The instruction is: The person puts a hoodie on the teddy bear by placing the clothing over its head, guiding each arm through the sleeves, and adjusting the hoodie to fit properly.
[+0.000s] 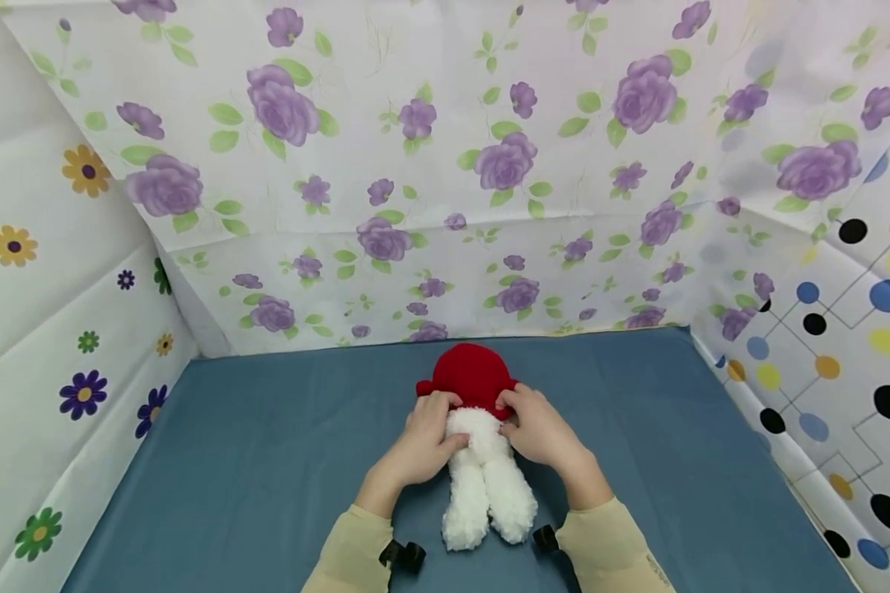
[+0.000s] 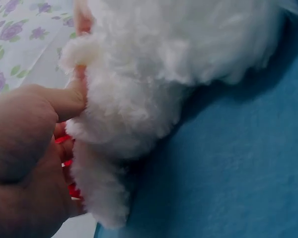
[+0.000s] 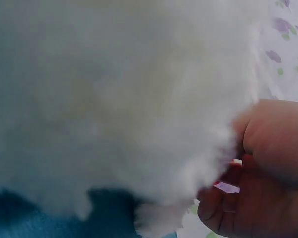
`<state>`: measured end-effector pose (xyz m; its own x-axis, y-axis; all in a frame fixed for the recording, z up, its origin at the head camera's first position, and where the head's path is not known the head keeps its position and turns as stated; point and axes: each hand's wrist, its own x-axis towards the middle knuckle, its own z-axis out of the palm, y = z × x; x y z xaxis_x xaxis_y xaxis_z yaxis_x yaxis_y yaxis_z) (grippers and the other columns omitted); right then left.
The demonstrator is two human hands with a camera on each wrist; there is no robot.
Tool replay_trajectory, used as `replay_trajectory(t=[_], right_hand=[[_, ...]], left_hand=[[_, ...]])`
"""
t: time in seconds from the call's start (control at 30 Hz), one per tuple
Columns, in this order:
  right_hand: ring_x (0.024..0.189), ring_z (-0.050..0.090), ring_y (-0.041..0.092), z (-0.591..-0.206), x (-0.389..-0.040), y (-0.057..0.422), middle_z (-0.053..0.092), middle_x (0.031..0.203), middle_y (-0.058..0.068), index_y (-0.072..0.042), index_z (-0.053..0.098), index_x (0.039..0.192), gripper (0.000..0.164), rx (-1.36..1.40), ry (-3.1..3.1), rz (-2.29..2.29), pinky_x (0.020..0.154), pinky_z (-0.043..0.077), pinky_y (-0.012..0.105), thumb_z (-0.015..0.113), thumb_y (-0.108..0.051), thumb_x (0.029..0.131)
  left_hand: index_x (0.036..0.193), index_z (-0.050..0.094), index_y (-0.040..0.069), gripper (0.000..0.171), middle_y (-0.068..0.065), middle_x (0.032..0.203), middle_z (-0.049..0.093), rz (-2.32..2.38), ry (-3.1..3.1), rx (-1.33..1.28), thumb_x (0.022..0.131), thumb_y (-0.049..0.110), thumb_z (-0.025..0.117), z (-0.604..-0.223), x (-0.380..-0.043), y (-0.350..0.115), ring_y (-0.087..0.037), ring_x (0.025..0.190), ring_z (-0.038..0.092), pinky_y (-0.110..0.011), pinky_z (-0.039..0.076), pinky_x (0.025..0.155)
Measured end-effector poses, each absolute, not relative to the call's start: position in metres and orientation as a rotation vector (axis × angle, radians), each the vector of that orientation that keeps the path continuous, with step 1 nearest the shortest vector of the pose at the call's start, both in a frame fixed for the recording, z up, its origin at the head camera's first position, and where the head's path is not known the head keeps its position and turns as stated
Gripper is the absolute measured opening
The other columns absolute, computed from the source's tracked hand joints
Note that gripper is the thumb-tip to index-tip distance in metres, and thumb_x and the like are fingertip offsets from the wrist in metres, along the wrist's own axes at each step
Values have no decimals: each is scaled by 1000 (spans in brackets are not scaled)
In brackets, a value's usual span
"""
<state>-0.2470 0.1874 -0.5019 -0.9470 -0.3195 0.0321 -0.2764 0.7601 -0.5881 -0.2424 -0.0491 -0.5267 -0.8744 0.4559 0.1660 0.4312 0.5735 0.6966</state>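
On blue cloth (image 1: 282, 461) — plush toy (image 1: 476, 435), flowered sheet (image 1: 445, 189) behind, dotted sheet (image 1: 834, 412) right.

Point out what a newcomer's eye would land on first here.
Most likely the bright red rounded piece at the far end of the white plush toy, which lies mid-width on the blue cloth. Next, the two hands gripping the toy from either side, the left hand and the right hand. Behind it all, the purple-flowered sheet fills the upper part of the head view.
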Motion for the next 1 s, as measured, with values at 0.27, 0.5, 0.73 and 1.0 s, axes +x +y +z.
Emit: replay_trajectory(t=[0.27, 0.5, 0.73, 1.0], right_hand=[[81, 53, 19, -503, -240, 196, 60, 105, 3, -10, 60, 121, 21, -592, 2724, -1032, 72, 47, 38, 64, -4, 102], [113, 54, 23, -498, -242, 192, 61, 125, 2, -13, 57, 132, 56, -586, 2698, -965, 90, 53, 46, 88, -34, 90], [82, 56, 20, -496, -235, 177, 59, 87, 1, -12, 53, 122, 42, -544, 2762, -936, 71, 49, 38, 84, -26, 96], [49, 36, 13, -502, -228, 165, 45, 69, 1, -16, 52, 118, 33, -561, 2655, -1063, 57, 40, 31, 76, -31, 102]], left_hand=[[109, 58, 10, 29, -5, 95, 55, 1204, 2854, 550, 99, 25, 80, -530, -232, -42, -24, 98, 49, -50, 40, 89], [80, 51, 16, 41, 1, 76, 46, 1195, 2930, 465, 90, 31, 89, -526, -234, -41, -16, 79, 44, -39, 34, 74], [110, 64, 12, 36, -1, 104, 62, 1312, 2869, 623, 89, 25, 90, -519, -227, -61, -20, 102, 52, -41, 51, 82], [142, 56, 5, 64, -14, 140, 57, 1357, 2899, 487, 88, 14, 90, -521, -215, -78, -35, 131, 49, -56, 49, 102]])
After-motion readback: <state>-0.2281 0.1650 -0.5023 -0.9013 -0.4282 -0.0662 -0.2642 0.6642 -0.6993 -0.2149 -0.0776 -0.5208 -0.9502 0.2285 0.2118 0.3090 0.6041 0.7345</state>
